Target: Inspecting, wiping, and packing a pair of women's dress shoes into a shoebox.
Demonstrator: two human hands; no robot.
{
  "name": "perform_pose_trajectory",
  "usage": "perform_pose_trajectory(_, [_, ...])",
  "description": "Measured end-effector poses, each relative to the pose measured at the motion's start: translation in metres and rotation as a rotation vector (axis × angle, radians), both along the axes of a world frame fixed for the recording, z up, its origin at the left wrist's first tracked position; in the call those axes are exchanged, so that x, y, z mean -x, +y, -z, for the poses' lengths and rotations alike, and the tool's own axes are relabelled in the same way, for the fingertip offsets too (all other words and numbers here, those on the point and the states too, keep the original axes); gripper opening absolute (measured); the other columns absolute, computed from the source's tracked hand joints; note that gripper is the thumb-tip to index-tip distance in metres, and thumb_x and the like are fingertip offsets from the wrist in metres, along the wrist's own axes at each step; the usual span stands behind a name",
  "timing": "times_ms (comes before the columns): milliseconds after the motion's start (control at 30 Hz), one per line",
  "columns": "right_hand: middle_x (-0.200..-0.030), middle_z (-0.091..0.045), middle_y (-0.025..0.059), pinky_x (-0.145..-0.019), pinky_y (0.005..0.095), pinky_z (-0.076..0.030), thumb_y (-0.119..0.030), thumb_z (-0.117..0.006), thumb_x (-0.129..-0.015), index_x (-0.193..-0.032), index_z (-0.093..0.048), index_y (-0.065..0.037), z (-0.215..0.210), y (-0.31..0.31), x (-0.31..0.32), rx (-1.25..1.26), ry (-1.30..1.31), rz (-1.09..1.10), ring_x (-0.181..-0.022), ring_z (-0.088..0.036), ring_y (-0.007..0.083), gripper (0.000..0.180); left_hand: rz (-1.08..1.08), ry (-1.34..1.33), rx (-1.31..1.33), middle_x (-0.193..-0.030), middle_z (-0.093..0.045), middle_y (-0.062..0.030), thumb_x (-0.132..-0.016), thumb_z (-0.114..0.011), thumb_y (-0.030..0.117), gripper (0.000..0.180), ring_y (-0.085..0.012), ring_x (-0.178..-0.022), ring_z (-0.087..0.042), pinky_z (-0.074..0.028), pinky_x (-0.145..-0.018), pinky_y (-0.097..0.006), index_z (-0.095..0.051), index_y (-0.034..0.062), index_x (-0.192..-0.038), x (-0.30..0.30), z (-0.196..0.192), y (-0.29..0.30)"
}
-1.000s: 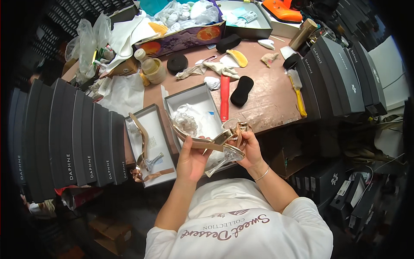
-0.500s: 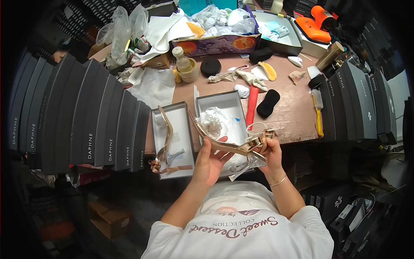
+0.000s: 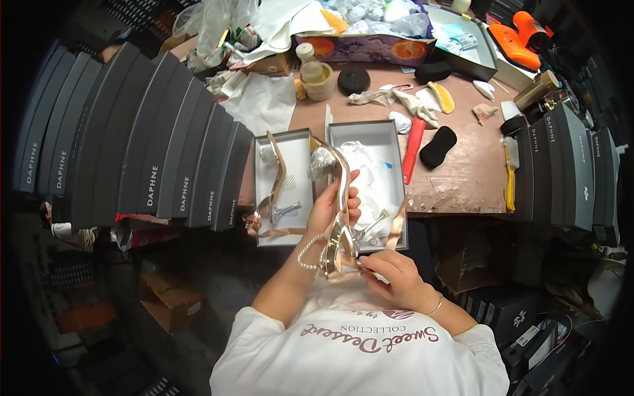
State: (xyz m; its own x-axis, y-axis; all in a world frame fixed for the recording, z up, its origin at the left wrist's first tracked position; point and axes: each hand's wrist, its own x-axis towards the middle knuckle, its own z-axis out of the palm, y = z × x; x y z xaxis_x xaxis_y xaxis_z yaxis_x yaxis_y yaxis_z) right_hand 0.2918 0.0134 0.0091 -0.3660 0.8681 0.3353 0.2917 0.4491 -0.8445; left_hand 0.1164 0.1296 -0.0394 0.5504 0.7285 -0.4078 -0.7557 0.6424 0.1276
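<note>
Left hand (image 3: 333, 204) wrapped around the middle of a gold high-heeled sandal (image 3: 340, 218), fingers curled over the far side, thumb toward the body. Right hand (image 3: 396, 277) lower and nearer the chest, fingertips pinched on the sandal's near end, by the straps and a string of pearls (image 3: 309, 254). Sandal held in the air over the near edge of the table (image 3: 462, 178), in front of an open shoe box (image 3: 396, 132) lined with white tissue. Long axis running almost straight away from the body: toe end near the chest, heel end far, above the box. Box directly beyond the left hand, so closer to that hand than to the right. Second sandal (image 3: 274, 181) lying in the box lid (image 3: 297, 218) just left. Dark shoe boxes (image 3: 132, 138) stacked further left.
</note>
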Motion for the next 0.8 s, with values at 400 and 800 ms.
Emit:
perform_pose_trajectory(400, [-0.088,-0.059,0.0054,-0.067,0.0345,-0.047,-0.008,-0.073,-0.074,-0.105,-0.064,-0.006,0.003,0.007,0.012,-0.102,-0.055,-0.337,-0.077,-0.059,0.0226,0.032,0.112,-0.259,-0.061,-0.078,-0.049,-0.0018,-0.101,-0.046,0.035,0.061,-0.0074,-0.057,-0.048,-0.041,-0.049,-0.020,-0.026,-0.0008,-0.145,-0.014,-0.003,-0.004])
perform_pose_trajectory(800, [-0.086,-0.062,0.0070,-0.071,0.0251,-0.050,0.004,-0.058,-0.084,-0.095,-0.060,0.000,0.005,0.000,-0.020,0.570,0.270,0.039,-0.075,-0.061,0.0129,0.012,0.171,0.442,-0.154,-0.129,-0.054,-0.0175,-0.100,-0.050,0.028,0.049,-0.0253,-0.113,-0.058,-0.053,-0.087,-0.038,-0.039,-0.0001,-0.139,-0.026,0.033,0.010])
